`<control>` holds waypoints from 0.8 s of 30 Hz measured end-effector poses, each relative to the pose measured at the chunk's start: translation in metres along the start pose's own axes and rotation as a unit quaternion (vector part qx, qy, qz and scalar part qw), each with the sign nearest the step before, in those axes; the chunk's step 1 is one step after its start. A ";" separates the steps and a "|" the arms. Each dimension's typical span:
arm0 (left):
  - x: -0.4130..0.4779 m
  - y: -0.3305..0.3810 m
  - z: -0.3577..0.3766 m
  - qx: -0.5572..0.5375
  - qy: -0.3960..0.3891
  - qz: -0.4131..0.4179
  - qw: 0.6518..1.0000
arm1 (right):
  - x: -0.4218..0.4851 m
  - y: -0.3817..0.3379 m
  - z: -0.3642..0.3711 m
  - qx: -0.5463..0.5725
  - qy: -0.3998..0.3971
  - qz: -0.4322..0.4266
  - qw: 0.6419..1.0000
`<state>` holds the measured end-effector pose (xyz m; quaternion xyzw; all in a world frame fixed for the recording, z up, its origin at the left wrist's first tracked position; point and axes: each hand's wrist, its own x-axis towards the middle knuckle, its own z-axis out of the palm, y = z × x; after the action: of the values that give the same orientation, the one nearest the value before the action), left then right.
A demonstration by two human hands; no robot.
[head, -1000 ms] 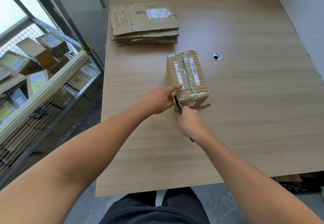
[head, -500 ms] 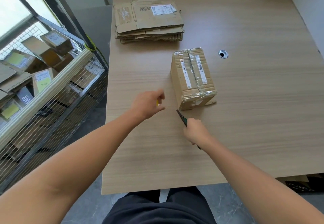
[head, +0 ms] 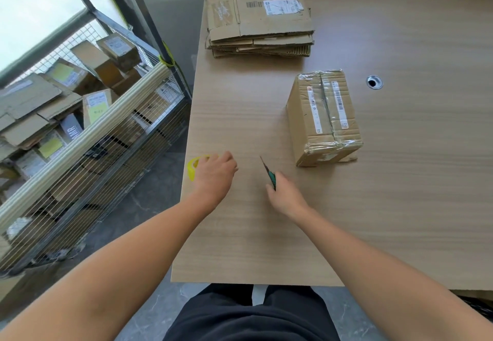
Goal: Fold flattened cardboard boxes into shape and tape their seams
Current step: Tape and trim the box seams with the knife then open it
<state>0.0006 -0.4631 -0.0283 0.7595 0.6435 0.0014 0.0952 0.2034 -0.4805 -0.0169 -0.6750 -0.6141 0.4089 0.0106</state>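
Observation:
A folded cardboard box [head: 324,116] stands on the wooden table [head: 400,194], its top seam and ends covered in clear tape. My right hand [head: 284,196] is closed around a green-handled cutter [head: 269,174], blade pointing up and away, a short way left of the box's near end. My left hand [head: 214,178] sits at the table's left edge, holding a yellow tape roll [head: 194,166] that is mostly hidden behind it. A stack of flattened boxes [head: 260,24] lies at the far side of the table.
A wire-mesh cart [head: 88,127] full of cardboard boxes stands just left of the table. A round cable hole [head: 374,82] is right of the folded box. My dark-clothed legs show under the table's near edge.
Both hands have pulled back from the box's near end. My left hand moved left to the table edge with the yellow tape roll. The right hand drew the cutter away.

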 end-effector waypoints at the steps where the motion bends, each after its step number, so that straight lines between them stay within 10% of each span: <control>1: -0.008 -0.005 0.007 -0.017 0.007 -0.020 1.000 | 0.003 -0.002 0.005 0.000 -0.008 -0.008 1.000; 24: -0.024 0.000 0.022 -0.358 -0.006 -0.156 0.921 | 0.012 -0.026 0.045 -0.023 0.095 0.006 0.995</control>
<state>-0.0011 -0.4899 -0.0470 0.5649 0.7095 0.2128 0.3635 0.1553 -0.4864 -0.0399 -0.7145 -0.6155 0.3288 0.0507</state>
